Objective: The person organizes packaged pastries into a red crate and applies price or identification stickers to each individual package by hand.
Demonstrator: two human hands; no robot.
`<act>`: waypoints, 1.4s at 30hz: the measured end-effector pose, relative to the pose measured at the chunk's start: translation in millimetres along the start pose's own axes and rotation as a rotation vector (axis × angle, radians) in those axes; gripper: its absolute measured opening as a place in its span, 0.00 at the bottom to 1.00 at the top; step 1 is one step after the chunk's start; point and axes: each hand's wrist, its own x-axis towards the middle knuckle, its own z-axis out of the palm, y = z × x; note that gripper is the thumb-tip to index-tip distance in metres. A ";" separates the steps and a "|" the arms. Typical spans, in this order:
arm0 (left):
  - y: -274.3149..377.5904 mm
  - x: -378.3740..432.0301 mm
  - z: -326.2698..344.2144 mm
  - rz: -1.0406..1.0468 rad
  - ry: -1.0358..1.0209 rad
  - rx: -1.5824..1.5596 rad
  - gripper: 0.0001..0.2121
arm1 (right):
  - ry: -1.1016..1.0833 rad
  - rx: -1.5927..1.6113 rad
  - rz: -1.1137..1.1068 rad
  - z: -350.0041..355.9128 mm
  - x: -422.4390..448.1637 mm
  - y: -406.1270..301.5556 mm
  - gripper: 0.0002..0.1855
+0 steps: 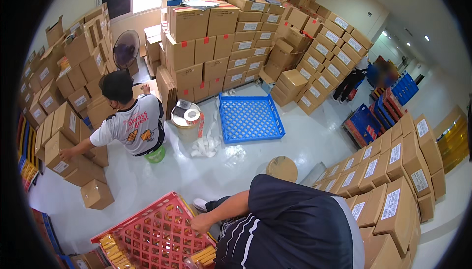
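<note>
My right hand (202,223) is closed on the right rim of a red plastic lattice crate (137,214). Wrapped yellow packs (115,252) lie along the crate's left side, with more wrapped yellow packs (203,257) near its lower right corner. Further packs show through the lattice floor. A yellow edge runs just beneath the crate's right rim. My dark sleeve and striped shirt (295,224) fill the lower middle. My left hand is out of view.
A co-worker (138,121) sits on a green stool (155,154), one hand on a carton (62,153). A blue crate (250,119) and white backing strips (205,146) lie on the floor. Tape tops a white bucket (186,129). Stacked cartons (394,165) line the right.
</note>
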 end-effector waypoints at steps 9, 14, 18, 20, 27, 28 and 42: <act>-5.9 2.0 9.7 0.115 -0.247 0.390 0.24 | -0.127 -0.116 0.025 -8.3 2.4 -5.6 0.19; -0.4 -7.6 16.0 0.152 -0.309 0.493 0.30 | -0.118 -0.139 0.009 -12.9 -7.9 -2.9 0.19; -20.0 -27.8 -16.4 0.074 -0.264 0.578 0.35 | -0.169 -0.196 -0.104 -20.5 22.2 -15.0 0.16; -21.7 -50.8 -18.6 0.039 -0.313 0.579 0.37 | -0.160 -0.116 -0.151 -23.0 16.0 -14.7 0.15; -38.7 -70.6 -15.5 -0.031 -0.467 0.453 0.39 | -0.166 -0.052 -0.160 -23.3 20.9 -35.5 0.16; -47.4 -78.6 -19.9 -0.068 -0.438 0.452 0.38 | -0.177 -0.088 -0.172 -20.5 30.6 -44.8 0.14; -18.0 -121.4 6.0 -0.500 -0.236 0.548 0.33 | -0.113 -0.185 -0.975 4.5 268.5 -189.0 0.10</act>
